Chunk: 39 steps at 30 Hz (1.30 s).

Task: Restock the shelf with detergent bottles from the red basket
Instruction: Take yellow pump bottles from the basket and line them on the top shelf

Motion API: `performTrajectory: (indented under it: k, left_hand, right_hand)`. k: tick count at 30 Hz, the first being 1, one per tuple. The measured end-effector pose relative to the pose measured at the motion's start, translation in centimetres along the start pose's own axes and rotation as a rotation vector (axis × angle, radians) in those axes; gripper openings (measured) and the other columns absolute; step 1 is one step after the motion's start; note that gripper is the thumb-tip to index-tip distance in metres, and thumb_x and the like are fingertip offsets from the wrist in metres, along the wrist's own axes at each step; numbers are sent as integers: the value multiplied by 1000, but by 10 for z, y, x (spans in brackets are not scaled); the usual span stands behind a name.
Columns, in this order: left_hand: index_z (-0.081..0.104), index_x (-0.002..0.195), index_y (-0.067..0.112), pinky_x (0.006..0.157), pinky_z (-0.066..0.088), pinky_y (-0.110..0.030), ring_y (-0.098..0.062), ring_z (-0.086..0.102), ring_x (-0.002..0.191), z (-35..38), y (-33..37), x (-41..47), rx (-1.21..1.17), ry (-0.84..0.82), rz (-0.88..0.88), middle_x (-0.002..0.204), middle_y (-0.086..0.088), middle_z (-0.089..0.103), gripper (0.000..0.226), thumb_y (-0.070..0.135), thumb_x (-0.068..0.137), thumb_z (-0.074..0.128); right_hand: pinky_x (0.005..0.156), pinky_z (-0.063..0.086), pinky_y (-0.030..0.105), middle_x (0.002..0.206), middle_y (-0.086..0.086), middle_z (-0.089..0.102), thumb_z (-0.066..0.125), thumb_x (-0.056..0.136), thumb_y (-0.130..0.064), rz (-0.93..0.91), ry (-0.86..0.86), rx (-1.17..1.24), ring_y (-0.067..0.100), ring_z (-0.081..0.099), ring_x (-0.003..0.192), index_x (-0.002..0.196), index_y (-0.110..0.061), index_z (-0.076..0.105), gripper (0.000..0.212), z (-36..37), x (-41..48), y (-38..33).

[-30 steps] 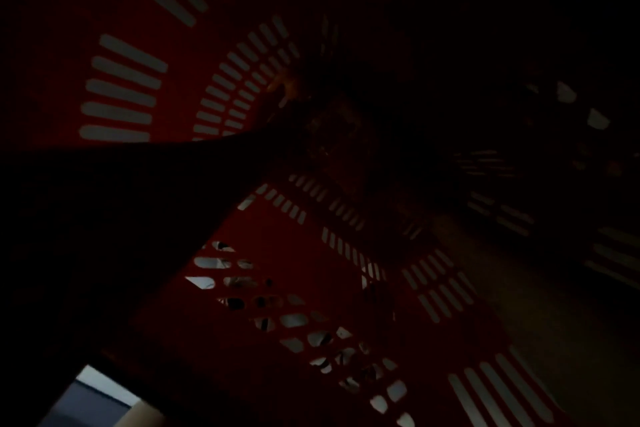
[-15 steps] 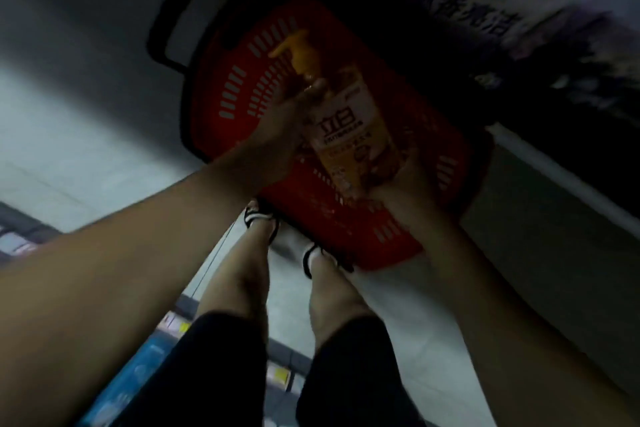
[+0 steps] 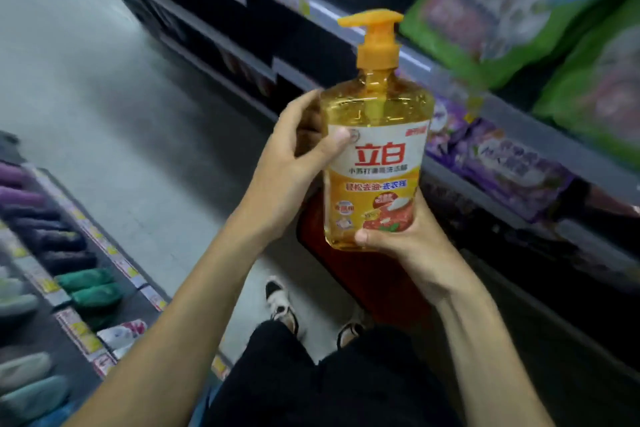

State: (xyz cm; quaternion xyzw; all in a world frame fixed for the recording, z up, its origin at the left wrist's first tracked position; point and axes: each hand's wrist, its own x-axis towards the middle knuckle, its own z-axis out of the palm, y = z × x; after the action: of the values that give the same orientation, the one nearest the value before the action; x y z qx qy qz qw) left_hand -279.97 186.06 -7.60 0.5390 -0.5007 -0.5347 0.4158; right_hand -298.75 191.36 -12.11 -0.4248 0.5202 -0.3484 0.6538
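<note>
Between two store shelves, above a grey floor [image 3: 86, 80], I hold one detergent bottle [image 3: 375, 163] upright in both hands at chest height. It is clear amber plastic filled with yellow liquid, topped by an orange pump [image 3: 375, 35] whose spout points left, and its white, yellow and red label faces me.

My left grip [image 3: 294, 163] clasps the bottle's upper left side: the thumb lies on the white top of the label and the fingers wrap behind the shoulder. My right grip [image 3: 405, 239] cups the base, thumb across the lower front edge and fingers curled up the right side.

The bottle hangs in the air in front of the shelf [image 3: 519, 135] on my right, touching neither its rail nor its goods. Blurred green bags [image 3: 485, 10] fill the tier above that rail; purple bags [image 3: 502, 163] lie on the tier below it, just right of the bottle.

The red basket [image 3: 363, 277] sits on the floor directly under the bottle, between my forearms. Only a dark strip of it shows, and I cannot tell what it holds. My shoes [image 3: 280, 302] stand just beside its near edge, below black shorts. Rows of purple, green and grey packs line the low rack [image 3: 69, 253] on my left, behind yellow price tags.
</note>
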Motion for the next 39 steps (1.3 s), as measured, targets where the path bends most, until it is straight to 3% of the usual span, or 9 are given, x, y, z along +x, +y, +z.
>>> performTrajectory:
  k: [5, 8, 13, 16, 20, 24, 27, 34, 39]
  left_hand:
    - [48, 140, 24, 99, 53, -47, -21, 61, 120, -86, 68, -42, 23, 8, 91, 125, -4, 62, 69, 58, 82, 64]
    - [49, 139, 28, 95, 55, -50, -24, 63, 118, -141, 102, -58, -27, 86, 168, 125, -5, 63, 77, 66, 75, 69]
    - [54, 130, 33, 87, 59, -42, -15, 67, 112, -244, 151, -87, -92, 209, 303, 119, 7, 70, 60, 61, 78, 69]
    - [51, 134, 29, 93, 54, -49, -14, 67, 112, -304, 166, -102, -84, 280, 352, 119, 9, 70, 46, 41, 89, 51]
    - [55, 129, 32, 97, 52, -53, -15, 66, 114, -365, 181, -112, -62, 332, 374, 120, 10, 70, 43, 43, 89, 48]
    - [54, 129, 37, 91, 58, -39, -10, 66, 113, -406, 189, -105, -44, 334, 397, 120, 12, 69, 35, 45, 95, 50]
    - [54, 128, 37, 83, 59, -26, -7, 67, 110, -434, 193, -88, -33, 315, 429, 118, 13, 69, 38, 40, 90, 47]
    - [54, 130, 40, 82, 59, -25, -7, 67, 110, -504, 202, -10, -7, 326, 447, 120, 10, 68, 38, 39, 93, 47]
    - [48, 134, 42, 77, 56, -16, 2, 64, 109, -559, 219, 71, 88, 293, 433, 118, 24, 68, 42, 40, 93, 45]
  right_hand:
    - [103, 49, 57, 132, 13, 65, 83, 68, 2, -192, -179, -6, 31, 63, 122, 141, -12, 44, 84, 69, 8, -106]
    - [101, 53, 47, 130, -2, 67, 82, 78, -15, -299, -214, -72, 17, 65, 120, 141, -25, 43, 74, 125, 9, -156]
    - [95, 49, 27, 125, -35, 59, 53, 86, -59, -452, -313, -189, -17, 59, 107, 126, -66, 37, 43, 233, 11, -224]
    - [96, 47, 26, 127, -31, 59, 52, 82, -64, -543, -355, -248, -13, 59, 111, 127, -61, 42, 46, 296, 19, -248]
    - [81, 53, 15, 120, -22, 65, 55, 83, -54, -644, -345, -259, -7, 64, 107, 118, -50, 53, 35, 363, 31, -265]
    - [80, 52, 10, 118, -17, 69, 58, 83, -49, -706, -304, -224, -3, 66, 106, 119, -42, 58, 36, 404, 50, -275]
    - [83, 54, 14, 122, -13, 69, 62, 80, -67, -739, -296, -207, 1, 66, 111, 126, -37, 59, 55, 426, 75, -283]
    - [84, 55, 16, 125, -9, 68, 64, 70, -77, -777, -307, -152, 6, 67, 113, 138, -29, 51, 84, 476, 165, -313]
    - [85, 56, 18, 129, -11, 65, 60, 84, -61, -785, -326, -69, 6, 65, 115, 145, -32, 42, 69, 507, 258, -343]
